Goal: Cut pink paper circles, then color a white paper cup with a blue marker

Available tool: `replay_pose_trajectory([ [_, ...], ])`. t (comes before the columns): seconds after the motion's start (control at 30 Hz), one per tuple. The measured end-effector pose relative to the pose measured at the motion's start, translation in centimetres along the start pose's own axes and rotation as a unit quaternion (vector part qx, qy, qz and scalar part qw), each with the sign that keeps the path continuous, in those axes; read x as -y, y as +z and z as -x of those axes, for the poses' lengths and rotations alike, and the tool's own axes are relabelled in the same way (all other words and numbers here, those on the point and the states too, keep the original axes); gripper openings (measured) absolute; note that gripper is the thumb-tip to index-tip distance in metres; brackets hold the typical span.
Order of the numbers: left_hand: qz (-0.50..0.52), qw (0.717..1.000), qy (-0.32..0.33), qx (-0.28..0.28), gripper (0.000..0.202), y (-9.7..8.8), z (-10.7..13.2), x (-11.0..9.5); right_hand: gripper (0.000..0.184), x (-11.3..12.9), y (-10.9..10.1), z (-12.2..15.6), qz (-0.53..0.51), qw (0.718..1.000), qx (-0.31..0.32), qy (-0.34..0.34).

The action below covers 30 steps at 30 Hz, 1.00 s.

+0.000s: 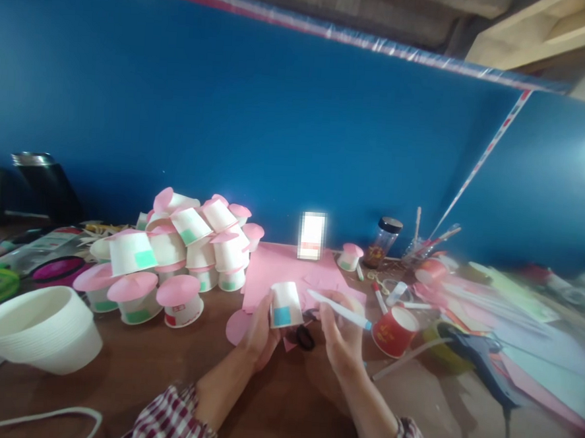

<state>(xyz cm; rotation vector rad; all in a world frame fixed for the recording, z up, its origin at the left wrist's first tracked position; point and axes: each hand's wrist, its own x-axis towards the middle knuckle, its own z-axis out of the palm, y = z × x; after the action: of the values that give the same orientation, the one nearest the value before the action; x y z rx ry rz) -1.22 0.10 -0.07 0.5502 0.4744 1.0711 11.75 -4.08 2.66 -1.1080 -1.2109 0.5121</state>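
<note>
In the middle of the view, my left hand [262, 333] is closed around a small white paper cup [286, 298], tilted, with a blue square on its side. My right hand [341, 331] pinches a white marker [339, 308] with a light blue end; its other end points toward the cup, a small gap apart. Just beneath the cup lie dark scissors handles [306, 337], partly hidden. A pink paper circle [238, 326] is on the table beside my left hand, and pink paper sheets [290, 264] spread out behind both hands.
Left, white cups with pink paper tops [181, 298] form a pile. Nested white paper bowls [38, 329] stand in front of it. Right are a red paper cup [395, 331], a hot glue gun [486, 363], a lidded jar [384, 243] and loose paper. A blue partition [259, 111] closes the back.
</note>
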Motion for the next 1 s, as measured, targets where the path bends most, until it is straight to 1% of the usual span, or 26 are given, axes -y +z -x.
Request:
replay_pose_trajectory([
  [0.13, -0.009, 1.0, -0.003, -0.011, 0.048, 0.1, -0.1, 0.0, 0.02, 0.1, 0.0, 0.1, 0.001, 1.0, 0.005, -0.008],
  [0.23, -0.012, 1.0, -0.01, -0.021, 0.048, 0.2, -0.1, -0.1, 0.021, -0.2, 0.0, 0.2, -0.004, 1.0, 0.009, -0.001],
  [0.4, -0.01, 1.0, -0.017, -0.01, 0.048, 0.3, 0.0, -0.3, 0.025, -0.6, -0.1, 0.1, -0.009, 1.0, 0.01, 0.003],
  [0.6, 0.013, 0.999, -0.039, -0.02, 0.046, 0.2, -0.1, -0.1, 0.019, -1.1, -0.1, 0.4, 0.005, 1.0, 0.017, -0.004],
  [0.77, 0.035, 0.997, -0.064, 0.004, 0.047, 0.0, -0.2, -0.2, 0.019, -1.9, 0.0, 0.5, 0.006, 0.999, 0.035, -0.003],
  [0.9, 0.047, 0.995, -0.083, 0.024, 0.047, 0.1, 0.0, -0.2, 0.016, -1.9, -0.1, 0.7, 0.013, 0.999, 0.045, -0.013],
  [1.0, 0.05, 0.994, -0.096, 0.019, 0.048, 0.2, 0.1, -0.1, 0.016, -1.7, -0.3, 0.9, 0.053, 0.996, 0.059, -0.034],
])
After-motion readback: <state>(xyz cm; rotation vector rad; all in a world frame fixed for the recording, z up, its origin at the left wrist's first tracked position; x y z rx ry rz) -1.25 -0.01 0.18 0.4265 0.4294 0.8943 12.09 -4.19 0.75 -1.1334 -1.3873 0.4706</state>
